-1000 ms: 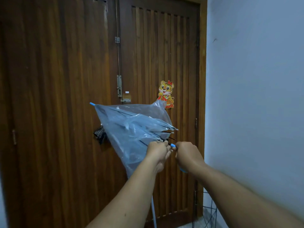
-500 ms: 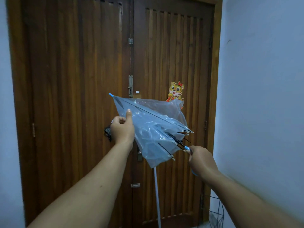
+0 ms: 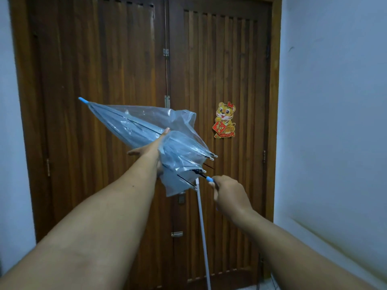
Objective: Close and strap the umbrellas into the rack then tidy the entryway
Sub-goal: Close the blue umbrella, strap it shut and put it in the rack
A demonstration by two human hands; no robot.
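Note:
A clear, bluish plastic umbrella (image 3: 138, 124) is held folded in the air in front of the door, its blue tip pointing up and left. My left hand (image 3: 154, 147) is wrapped around the middle of the gathered canopy, fingers partly hidden behind the plastic. My right hand (image 3: 228, 194) is shut on the blue handle end at the lower right. A white strap (image 3: 202, 222) hangs straight down from the canopy's edge. The loose rib tips splay out to the right, between the two hands.
A dark wooden double door (image 3: 117, 70) fills the view, with latches along its middle seam and a tiger sticker (image 3: 225, 120) on the right leaf. Pale walls (image 3: 335, 101) stand on both sides. A thin black wire frame (image 3: 260, 275) shows at the bottom right.
My left hand moved from the canopy's upper left side down to its middle and squeezed the plastic together. The umbrella tilted flatter, and the view pulled back from the door.

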